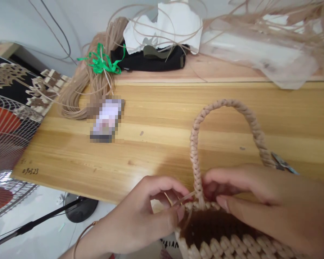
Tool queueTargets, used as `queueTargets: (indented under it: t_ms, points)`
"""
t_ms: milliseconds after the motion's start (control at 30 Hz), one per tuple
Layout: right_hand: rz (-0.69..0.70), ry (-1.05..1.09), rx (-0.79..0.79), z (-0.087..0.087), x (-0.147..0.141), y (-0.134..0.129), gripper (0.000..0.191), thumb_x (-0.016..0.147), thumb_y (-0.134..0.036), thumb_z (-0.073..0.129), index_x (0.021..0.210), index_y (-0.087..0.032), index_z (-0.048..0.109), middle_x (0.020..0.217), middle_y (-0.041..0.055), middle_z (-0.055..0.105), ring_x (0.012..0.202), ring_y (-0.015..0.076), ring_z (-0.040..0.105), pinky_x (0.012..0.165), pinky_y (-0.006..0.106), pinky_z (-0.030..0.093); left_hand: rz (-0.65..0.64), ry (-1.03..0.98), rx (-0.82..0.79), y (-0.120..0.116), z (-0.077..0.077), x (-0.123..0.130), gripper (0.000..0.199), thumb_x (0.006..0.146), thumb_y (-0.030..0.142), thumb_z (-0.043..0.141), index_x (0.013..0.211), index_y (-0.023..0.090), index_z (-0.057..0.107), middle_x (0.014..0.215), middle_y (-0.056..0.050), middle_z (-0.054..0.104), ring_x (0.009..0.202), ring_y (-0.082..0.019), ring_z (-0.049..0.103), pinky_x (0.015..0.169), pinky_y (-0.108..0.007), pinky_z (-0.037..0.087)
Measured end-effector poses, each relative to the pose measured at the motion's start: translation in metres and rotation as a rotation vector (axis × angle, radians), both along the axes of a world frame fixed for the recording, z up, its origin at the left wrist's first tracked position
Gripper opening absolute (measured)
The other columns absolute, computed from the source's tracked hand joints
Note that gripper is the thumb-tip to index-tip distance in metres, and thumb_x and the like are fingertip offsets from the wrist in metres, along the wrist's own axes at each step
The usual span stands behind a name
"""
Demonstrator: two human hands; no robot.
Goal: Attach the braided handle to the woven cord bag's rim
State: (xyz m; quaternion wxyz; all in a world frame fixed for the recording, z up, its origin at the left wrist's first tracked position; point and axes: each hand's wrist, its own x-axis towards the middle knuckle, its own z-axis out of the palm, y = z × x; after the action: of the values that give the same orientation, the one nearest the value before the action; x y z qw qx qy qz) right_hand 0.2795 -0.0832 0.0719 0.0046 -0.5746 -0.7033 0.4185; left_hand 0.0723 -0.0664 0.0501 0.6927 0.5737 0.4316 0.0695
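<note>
Where braided handle (196,158) meets basket (221,241), both hands pinch strand (182,200)

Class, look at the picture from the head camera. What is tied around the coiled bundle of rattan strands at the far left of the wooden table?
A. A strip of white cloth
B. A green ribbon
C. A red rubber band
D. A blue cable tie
B: a green ribbon is knotted around the coiled bundle of rattan strands, which lies at the far left of the wooden table.
</note>
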Motion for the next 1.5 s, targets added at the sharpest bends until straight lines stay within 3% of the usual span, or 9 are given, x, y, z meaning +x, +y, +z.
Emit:
queueTargets:
  t_ms: [100, 333, 467, 567, 767, 1000, 1167, 1333, 1500]
  points:
    - [-0.038, 0.080, -0.191, 0.003, 0.001, 0.011, 0.028, 0.078, -0.014, 0.046, 0.070, -0.033, 0.064, 0.060, -0.0083, 0.065, 0.054, 0.0133, 0.061, 0.041, 0.022, 0.034, 0.000, 0.000, -0.004, 0.001, 0.002, 0.001, 0.017, 0.079, 0.023, 0.058, 0.093, 0.016, 0.065, 0.083, -0.002, 0.067, 0.074, -0.012, 0.057, 0.069, -0.022, 0.047]
    - [-0.094, 0.029, -0.195, 0.008, -0.007, 0.014, 0.022, 0.072, -0.011, 0.054, 0.059, -0.027, 0.063, 0.051, -0.0074, 0.057, 0.045, 0.0098, 0.051, 0.041, 0.021, 0.029, -0.040, 0.017, -0.052, 0.009, 0.000, 0.009, 0.022, 0.086, 0.035, 0.053, 0.084, 0.015, 0.061, 0.074, -0.001, 0.061, 0.068, -0.010, 0.053, 0.059, -0.019, 0.042]
    - [-0.075, -0.018, -0.249, 0.006, -0.006, 0.015, 0.018, 0.075, -0.019, 0.052, 0.062, -0.026, 0.062, 0.056, -0.0060, 0.061, 0.051, 0.0133, 0.056, 0.044, 0.023, 0.032, -0.107, 0.018, 0.085, 0.012, -0.001, 0.012, 0.023, 0.088, 0.035, 0.051, 0.078, 0.015, 0.058, 0.071, 0.001, 0.058, 0.069, -0.009, 0.051, 0.060, -0.017, 0.040]
    - [-0.046, -0.057, -0.185, 0.000, -0.004, 0.012, 0.020, 0.077, -0.022, 0.050, 0.059, -0.024, 0.059, 0.051, -0.0045, 0.059, 0.046, 0.0132, 0.055, 0.040, 0.023, 0.031, -0.183, 0.045, 0.192, 0.015, 0.000, 0.012, 0.022, 0.089, 0.032, 0.049, 0.080, 0.016, 0.060, 0.074, 0.002, 0.058, 0.072, -0.009, 0.051, 0.061, -0.017, 0.038]
    - [0.047, -0.057, 0.191, -0.010, 0.000, -0.002, 0.020, 0.084, -0.022, 0.043, 0.071, -0.026, 0.058, 0.060, -0.0011, 0.062, 0.053, 0.0163, 0.057, 0.049, 0.027, 0.042, -0.246, -0.010, 0.316, 0.021, 0.005, 0.015, 0.017, 0.090, 0.020, 0.045, 0.079, 0.017, 0.057, 0.070, 0.005, 0.056, 0.062, -0.005, 0.046, 0.059, -0.014, 0.036]
    - [0.239, -0.158, 0.391, -0.019, 0.009, -0.010, 0.017, 0.081, -0.018, 0.046, 0.069, -0.028, 0.052, 0.060, 0.0002, 0.057, 0.049, 0.0186, 0.053, 0.048, 0.032, 0.035, -0.296, 0.013, 0.350, 0.023, 0.004, 0.016, 0.018, 0.085, 0.008, 0.043, 0.070, 0.017, 0.048, 0.062, 0.006, 0.044, 0.058, -0.006, 0.039, 0.054, -0.015, 0.031]
    - [0.217, -0.221, 0.361, -0.016, 0.008, -0.017, 0.018, 0.073, -0.012, 0.049, 0.066, -0.029, 0.049, 0.056, -0.0021, 0.055, 0.042, 0.0193, 0.052, 0.040, 0.032, 0.029, -0.324, -0.001, 0.293, 0.022, 0.000, 0.013, 0.019, 0.083, 0.007, 0.042, 0.068, 0.017, 0.045, 0.063, 0.005, 0.042, 0.059, -0.007, 0.038, 0.054, -0.016, 0.031]
    - [0.214, -0.314, 0.255, 0.003, 0.001, -0.013, 0.022, 0.066, -0.008, 0.054, 0.066, -0.029, 0.053, 0.067, 0.0007, 0.063, 0.061, 0.0245, 0.062, 0.045, 0.033, 0.039, -0.320, -0.018, 0.260, 0.021, -0.001, 0.010, 0.020, 0.089, 0.017, 0.042, 0.070, 0.016, 0.048, 0.063, 0.005, 0.043, 0.058, -0.006, 0.038, 0.054, -0.016, 0.031]
    - [0.270, -0.318, 0.299, 0.010, 0.003, -0.012, 0.007, 0.068, -0.022, 0.060, 0.069, -0.029, 0.056, 0.066, 0.0018, 0.062, 0.061, 0.0268, 0.060, 0.050, 0.040, 0.045, -0.232, -0.014, 0.142, 0.021, -0.003, 0.007, 0.024, 0.090, 0.025, 0.045, 0.068, 0.015, 0.048, 0.058, 0.006, 0.037, 0.053, -0.006, 0.031, 0.047, -0.017, 0.027]
